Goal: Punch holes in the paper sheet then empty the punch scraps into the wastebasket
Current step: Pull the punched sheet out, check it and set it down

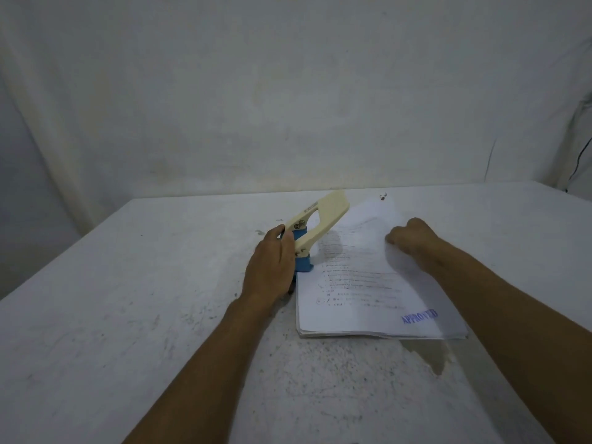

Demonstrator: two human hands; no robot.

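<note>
A hole punch (315, 229) with a blue body and a raised cream lever stands on the table at the left edge of a stack of printed paper sheets (362, 293). The top sheet carries a blue "APPROVED" stamp near its front right corner. My left hand (272, 267) wraps around the punch's left side and base. My right hand (411, 240) is closed on the far right part of the top sheet, which curls upward there. No wastebasket is in view.
The white table (160, 315) is scuffed, with a chipped patch (435, 357) just in front of the stack. A small dark object (383, 196) lies beyond the papers. A white cloth backdrop hangs behind the table, with a black cable at the far right.
</note>
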